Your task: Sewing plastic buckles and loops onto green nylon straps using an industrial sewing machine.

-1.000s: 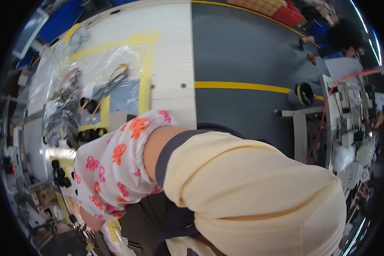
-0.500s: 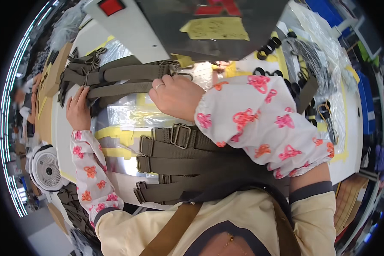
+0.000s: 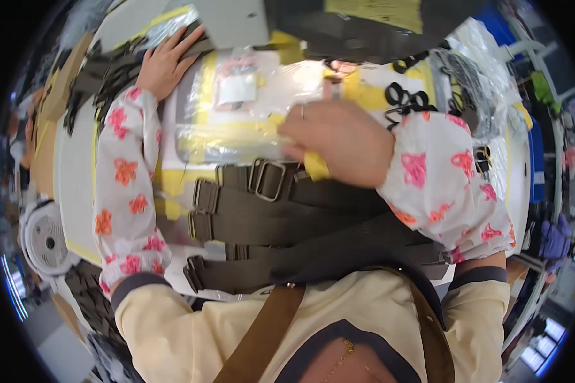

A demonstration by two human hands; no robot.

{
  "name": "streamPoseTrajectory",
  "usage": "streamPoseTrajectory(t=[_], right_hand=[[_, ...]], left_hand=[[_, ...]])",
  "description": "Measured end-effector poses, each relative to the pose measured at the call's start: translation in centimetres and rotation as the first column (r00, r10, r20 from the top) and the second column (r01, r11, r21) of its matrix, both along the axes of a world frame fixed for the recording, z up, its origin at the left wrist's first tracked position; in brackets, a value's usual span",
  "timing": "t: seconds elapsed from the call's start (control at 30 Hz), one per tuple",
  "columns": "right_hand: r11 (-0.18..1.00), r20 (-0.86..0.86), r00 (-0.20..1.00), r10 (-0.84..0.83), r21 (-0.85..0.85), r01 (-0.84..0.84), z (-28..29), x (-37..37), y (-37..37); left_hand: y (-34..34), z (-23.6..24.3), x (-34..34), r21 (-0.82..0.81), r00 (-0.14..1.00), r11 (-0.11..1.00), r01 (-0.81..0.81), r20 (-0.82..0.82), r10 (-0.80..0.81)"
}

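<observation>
My left hand (image 3: 167, 64) lies with its fingers spread on a pile of dark olive webbing straps (image 3: 118, 64) at the far left. Over the middle of the table, my right hand (image 3: 342, 140) is curled and smeared by motion. A small yellow piece (image 3: 315, 166) shows under its fingers, too blurred to name. Closer to me, several olive straps with metal slide buckles (image 3: 269, 180) run across the table edge and onto my lap. Between the hands is a clear plastic sheet (image 3: 230, 137) taped down with yellow tape, with a small white label (image 3: 237, 89) on it.
A grey machine (image 3: 377, 29) stands at the far side, close above the work area. Black rings (image 3: 406, 96) and a bundle of grey cords (image 3: 466, 76) lie at the right. A white fan (image 3: 46, 241) is beside the table at left, near a cardboard box (image 3: 57, 108).
The left hand has slid away from me onto the strap pile, which has shifted farther left. My right hand has let go of the straps and come nearer, to the right.
</observation>
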State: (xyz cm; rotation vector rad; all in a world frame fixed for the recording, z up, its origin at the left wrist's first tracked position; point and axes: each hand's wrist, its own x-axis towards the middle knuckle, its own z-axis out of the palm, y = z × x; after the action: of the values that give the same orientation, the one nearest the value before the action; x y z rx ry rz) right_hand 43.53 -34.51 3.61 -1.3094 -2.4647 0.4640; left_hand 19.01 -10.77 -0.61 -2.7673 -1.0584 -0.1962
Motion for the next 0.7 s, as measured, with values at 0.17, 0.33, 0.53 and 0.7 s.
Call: streamPoseTrajectory(t=[0.17, 0.33, 0.53, 0.7], right_hand=[[0.977, -0.011, 0.977, -0.211, -0.022, 0.211, -2.8, 2.6, -7.0], [0.795, -0.236, 0.828, -0.509, 0.24, 0.557, -5.0, -1.2, -7.0], [0.808, -0.183, 0.866, -0.466, 0.31, 0.501, -6.4, -1.7, -6.2], [0.852, -0.078, 0.934, -0.348, 0.389, 0.349, -7.5, -1.3, -5.7]], left_hand=[[-8.1, 1.5, 4.2, -0.001, 0.914, 0.955, 0.295, 0.292, -0.282], [-21.3, 6.2, 6.9, -0.514, 0.866, 0.703, 0.492, 0.209, -0.454], [-21.5, 5.4, 7.1, -0.558, 0.872, 0.677, 0.479, 0.218, -0.437], [-23.0, 5.5, 6.4, -0.395, 0.872, 0.779, 0.487, 0.175, -0.456]])
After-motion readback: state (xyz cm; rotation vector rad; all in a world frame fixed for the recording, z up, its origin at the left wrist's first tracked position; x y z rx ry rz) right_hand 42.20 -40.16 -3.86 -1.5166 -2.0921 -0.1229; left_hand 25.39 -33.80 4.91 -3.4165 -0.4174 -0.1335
